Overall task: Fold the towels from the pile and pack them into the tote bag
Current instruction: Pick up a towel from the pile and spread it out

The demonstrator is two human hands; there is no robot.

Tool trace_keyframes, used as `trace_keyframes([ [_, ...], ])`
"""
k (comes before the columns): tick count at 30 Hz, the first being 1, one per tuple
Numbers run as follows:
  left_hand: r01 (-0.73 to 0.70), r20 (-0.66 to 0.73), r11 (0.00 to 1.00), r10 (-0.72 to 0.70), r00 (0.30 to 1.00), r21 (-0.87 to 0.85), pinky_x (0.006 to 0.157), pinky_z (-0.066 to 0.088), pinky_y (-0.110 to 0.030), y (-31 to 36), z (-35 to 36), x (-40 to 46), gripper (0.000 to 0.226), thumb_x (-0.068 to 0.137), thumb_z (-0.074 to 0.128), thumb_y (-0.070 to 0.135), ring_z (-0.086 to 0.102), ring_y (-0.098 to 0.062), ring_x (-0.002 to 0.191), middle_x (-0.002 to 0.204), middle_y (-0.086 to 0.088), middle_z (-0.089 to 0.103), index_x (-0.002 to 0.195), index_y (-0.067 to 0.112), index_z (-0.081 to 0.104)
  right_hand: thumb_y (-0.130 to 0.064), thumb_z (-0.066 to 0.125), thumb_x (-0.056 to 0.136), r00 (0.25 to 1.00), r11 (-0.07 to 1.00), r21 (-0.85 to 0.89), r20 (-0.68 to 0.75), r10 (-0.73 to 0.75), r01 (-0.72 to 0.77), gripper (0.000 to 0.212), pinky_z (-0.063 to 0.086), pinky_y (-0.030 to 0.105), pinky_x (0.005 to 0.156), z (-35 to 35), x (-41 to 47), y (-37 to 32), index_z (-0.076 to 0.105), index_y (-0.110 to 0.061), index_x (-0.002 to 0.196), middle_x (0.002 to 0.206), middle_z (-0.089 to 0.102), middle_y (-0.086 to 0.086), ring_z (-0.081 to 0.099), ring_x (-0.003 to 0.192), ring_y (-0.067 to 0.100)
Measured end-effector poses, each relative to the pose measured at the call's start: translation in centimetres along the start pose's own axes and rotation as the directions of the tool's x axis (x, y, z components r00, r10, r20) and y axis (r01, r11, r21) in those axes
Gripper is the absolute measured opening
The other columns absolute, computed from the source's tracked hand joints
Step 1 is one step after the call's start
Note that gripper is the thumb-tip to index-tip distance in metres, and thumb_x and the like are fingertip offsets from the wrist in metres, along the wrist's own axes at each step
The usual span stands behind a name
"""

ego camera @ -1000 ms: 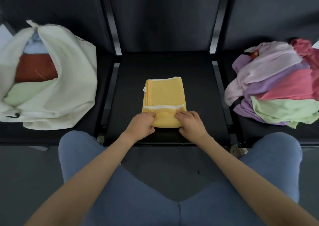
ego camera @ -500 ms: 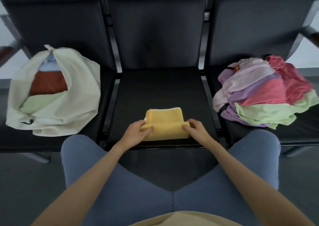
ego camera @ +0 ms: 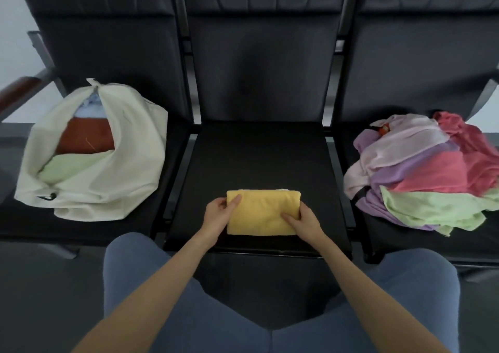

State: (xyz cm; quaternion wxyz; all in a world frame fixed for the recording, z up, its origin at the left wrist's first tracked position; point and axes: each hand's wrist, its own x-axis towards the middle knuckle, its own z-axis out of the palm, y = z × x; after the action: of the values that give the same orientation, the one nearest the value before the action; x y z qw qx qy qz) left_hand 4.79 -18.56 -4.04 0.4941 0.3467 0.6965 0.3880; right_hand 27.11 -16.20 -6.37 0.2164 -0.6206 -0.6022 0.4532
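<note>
Yellow towel (ego camera: 263,212), folded down to a compact rectangle, sits on the middle seat (ego camera: 259,158) near its front edge. Left hand (ego camera: 217,215) grips the towel's left end, thumb on top, fingers curled under. Right hand (ego camera: 303,221) grips the right end the same way. Holding both ends keeps the layers from sliding apart, so I judge it's ready to lift as one block.

Tote bag (ego camera: 129,163) is on the left seat, mouth open toward me, with green, rust and pale blue towels already stacked inside. It's a short sideways carry from here. Pile of unfolded towels (ego camera: 424,172) is on the right seat, pink, lilac and green, well apart from the bag.

Bench is a row of dark padded seats with tall backs. Wooden armrest (ego camera: 20,89) at far left. Dark floor below, my knees in blue.
</note>
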Motion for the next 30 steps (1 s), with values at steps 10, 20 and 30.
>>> trace_keyframes([
  [10,-0.135,-0.072,0.943,0.164,0.984,0.305,0.09,0.044,-0.028,-2.5,1.5,3.1,0.059,0.08,0.076,0.024,0.051,-0.015,0.112,0.123,-0.003,0.055,0.131,0.012,0.049,-0.036,0.065,0.088,0.978,0.966,-0.245,-0.206,0.034,-0.085,0.05,0.043,0.028,0.071,1.7,1.9,-0.1,0.046,-0.003,0.121,0.115,0.048,0.01,0.059,0.097,0.027],
  [20,0.113,-0.055,0.918,-0.099,0.994,0.381,0.084,0.052,-0.033,-2.0,0.5,4.3,0.051,0.08,0.071,0.042,0.055,-0.021,0.107,0.118,-0.007,0.056,0.115,0.007,0.059,-0.037,0.063,0.085,0.945,0.934,-0.231,-0.25,0.213,-0.271,0.048,0.038,0.042,0.096,3.3,2.9,-3.0,0.052,-0.002,0.114,0.119,0.049,0.016,0.044,0.115,0.035],
  [30,-0.117,-0.295,0.993,0.115,0.948,0.012,0.068,0.05,-0.023,4.0,-17.9,2.3,0.039,0.08,0.076,0.018,0.063,-0.017,0.092,0.106,-0.008,0.063,0.109,0.011,0.05,-0.026,0.072,0.083,0.978,0.891,0.428,0.199,0.07,-0.151,0.067,0.049,0.043,0.098,12.3,4.1,-15.9,0.039,-0.008,0.138,0.127,0.055,0.003,0.056,0.112,0.019],
])
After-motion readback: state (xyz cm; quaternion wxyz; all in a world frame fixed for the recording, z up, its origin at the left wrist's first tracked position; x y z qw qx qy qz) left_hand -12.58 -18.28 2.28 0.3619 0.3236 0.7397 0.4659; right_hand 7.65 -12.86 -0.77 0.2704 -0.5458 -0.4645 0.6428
